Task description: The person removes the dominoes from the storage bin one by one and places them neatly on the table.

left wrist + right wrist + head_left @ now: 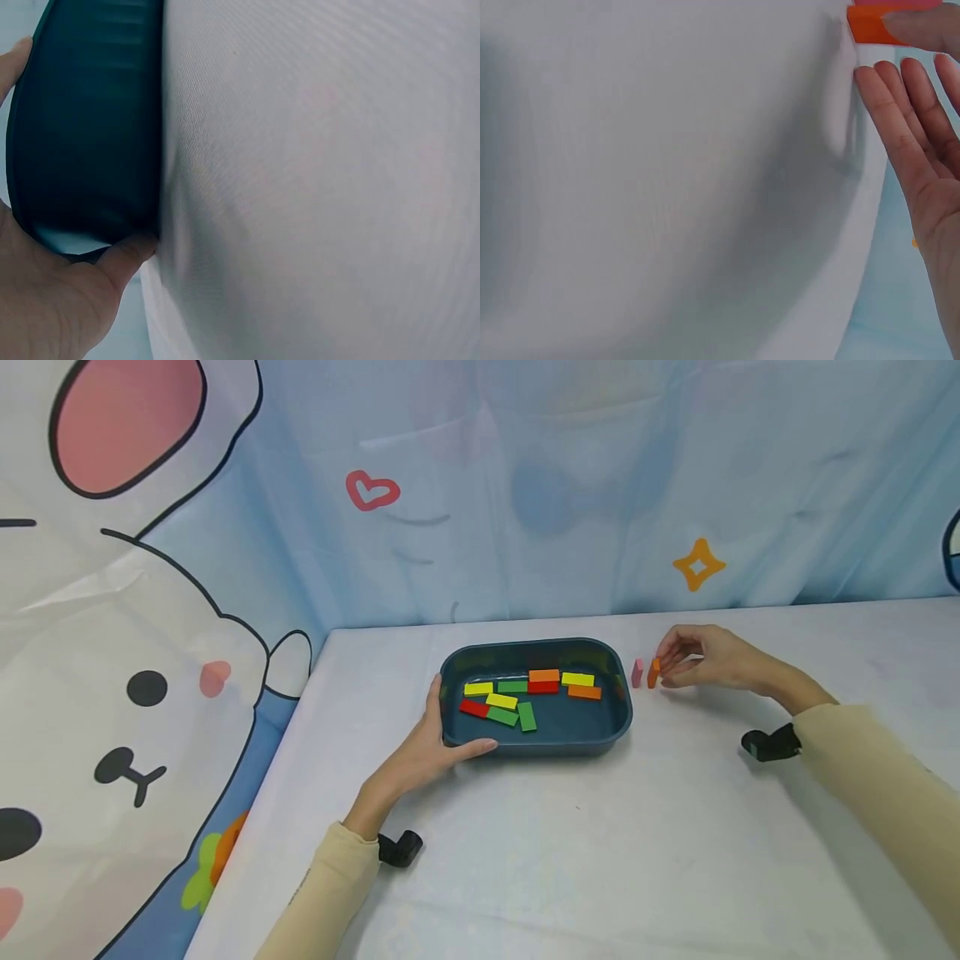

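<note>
Upright on the desk (637, 843) beyond the tray (558, 728)'s right edge, the orange block (654, 673) seems light, stiff; pinch its broad faces. Right hand (708, 657): thumb against it, fingers apart. Left hand (422, 750) clasps the tray.

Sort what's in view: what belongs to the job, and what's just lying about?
Job, apparently:
dark tray, held by the left hand
coloured blocks inside it
orange block, touched by the right hand
pink block nearby

Not the job, probably:
printed backdrop
white tablecloth
black wrist devices
</note>
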`<state>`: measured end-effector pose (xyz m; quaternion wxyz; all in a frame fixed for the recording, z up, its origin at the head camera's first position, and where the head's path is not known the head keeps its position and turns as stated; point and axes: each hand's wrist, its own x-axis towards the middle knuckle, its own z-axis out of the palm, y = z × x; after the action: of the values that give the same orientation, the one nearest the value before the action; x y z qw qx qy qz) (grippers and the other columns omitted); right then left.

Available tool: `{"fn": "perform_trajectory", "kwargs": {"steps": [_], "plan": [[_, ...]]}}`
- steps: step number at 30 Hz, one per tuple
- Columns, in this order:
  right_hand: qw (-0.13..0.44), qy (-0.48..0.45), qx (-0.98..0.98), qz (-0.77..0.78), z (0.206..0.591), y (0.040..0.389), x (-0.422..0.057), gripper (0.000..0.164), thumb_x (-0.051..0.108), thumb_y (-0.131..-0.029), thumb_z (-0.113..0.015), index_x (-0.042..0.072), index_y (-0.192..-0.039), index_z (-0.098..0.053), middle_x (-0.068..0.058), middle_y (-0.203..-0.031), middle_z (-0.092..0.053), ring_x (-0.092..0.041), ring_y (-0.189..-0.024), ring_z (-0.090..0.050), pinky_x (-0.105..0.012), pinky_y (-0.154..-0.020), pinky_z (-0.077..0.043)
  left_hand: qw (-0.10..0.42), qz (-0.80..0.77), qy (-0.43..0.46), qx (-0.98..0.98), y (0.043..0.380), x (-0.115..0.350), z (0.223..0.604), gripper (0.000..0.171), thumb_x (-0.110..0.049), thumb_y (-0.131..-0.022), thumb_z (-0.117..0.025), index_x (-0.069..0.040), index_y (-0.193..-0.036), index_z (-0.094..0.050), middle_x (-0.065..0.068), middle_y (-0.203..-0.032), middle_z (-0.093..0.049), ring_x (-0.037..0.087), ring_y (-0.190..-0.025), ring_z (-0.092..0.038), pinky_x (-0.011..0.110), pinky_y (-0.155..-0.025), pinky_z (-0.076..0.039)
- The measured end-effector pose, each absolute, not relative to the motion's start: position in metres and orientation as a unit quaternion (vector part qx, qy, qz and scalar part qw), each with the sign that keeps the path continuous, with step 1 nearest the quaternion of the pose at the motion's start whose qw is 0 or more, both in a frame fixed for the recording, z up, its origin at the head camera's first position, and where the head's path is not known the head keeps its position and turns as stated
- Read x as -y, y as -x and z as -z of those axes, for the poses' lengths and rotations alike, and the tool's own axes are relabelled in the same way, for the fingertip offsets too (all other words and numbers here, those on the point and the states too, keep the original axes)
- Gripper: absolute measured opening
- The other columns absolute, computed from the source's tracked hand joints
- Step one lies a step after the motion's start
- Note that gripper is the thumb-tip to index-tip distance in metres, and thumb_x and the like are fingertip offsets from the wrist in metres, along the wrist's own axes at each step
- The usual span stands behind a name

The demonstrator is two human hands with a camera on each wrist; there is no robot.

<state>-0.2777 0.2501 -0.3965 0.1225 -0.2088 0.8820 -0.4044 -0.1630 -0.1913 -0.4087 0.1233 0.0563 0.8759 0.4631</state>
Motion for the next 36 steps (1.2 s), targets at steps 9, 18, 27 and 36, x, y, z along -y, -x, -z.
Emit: {"fn": "perform_trajectory", "kwargs": {"steps": [9,18,27,36], "plan": [[0.100,0.179,-0.893,0.401,0.363,0.282,-0.263,0.036,0.001,-0.091,-0.081,-0.005,-0.119,-0.059,-0.015,-0.112,-0.065,-0.007,-0.094,-0.064,-0.016,-0.080,-0.056,0.116,-0.465,-0.054,-0.876,0.164,0.191,0.409,0.134,-0.064,-0.083,-0.081,-0.026,-0.167,0.015,0.005,-0.176,-0.001,0.031,-0.160,-0.015,0.063,-0.122,-0.024],[0.063,0.256,-0.876,0.403,0.323,0.288,-0.226,0.031,-0.005,-0.089,-0.080,-0.005,-0.115,-0.064,-0.014,-0.107,-0.067,-0.007,-0.091,-0.068,-0.016,-0.079,-0.057,0.109,-0.466,-0.055,-0.876,0.169,0.188,0.410,0.133,-0.061,-0.084,-0.081,-0.024,-0.167,0.015,0.004,-0.176,0.000,0.030,-0.160,-0.015,0.062,-0.123,-0.023],[0.092,0.342,-0.866,0.354,0.297,0.284,-0.157,0.027,-0.001,-0.088,-0.082,0.000,-0.110,-0.068,-0.010,-0.104,-0.068,-0.017,-0.094,-0.068,-0.019,-0.083,-0.057,0.120,-0.462,-0.063,-0.876,0.171,0.178,0.414,0.134,-0.066,-0.083,-0.080,-0.025,-0.167,0.015,0.002,-0.176,0.003,0.029,-0.160,-0.012,0.060,-0.124,-0.021],[0.155,0.413,-0.859,0.261,0.307,0.286,-0.093,0.019,0.005,-0.089,-0.081,-0.002,-0.104,-0.071,-0.008,-0.095,-0.071,-0.022,-0.087,-0.067,-0.039,-0.085,-0.061,0.116,-0.475,-0.063,-0.870,0.174,0.172,0.411,0.129,-0.057,-0.087,-0.080,-0.026,-0.167,0.016,-0.001,-0.176,0.001,0.026,-0.160,-0.014,0.058,-0.125,-0.023]]}}
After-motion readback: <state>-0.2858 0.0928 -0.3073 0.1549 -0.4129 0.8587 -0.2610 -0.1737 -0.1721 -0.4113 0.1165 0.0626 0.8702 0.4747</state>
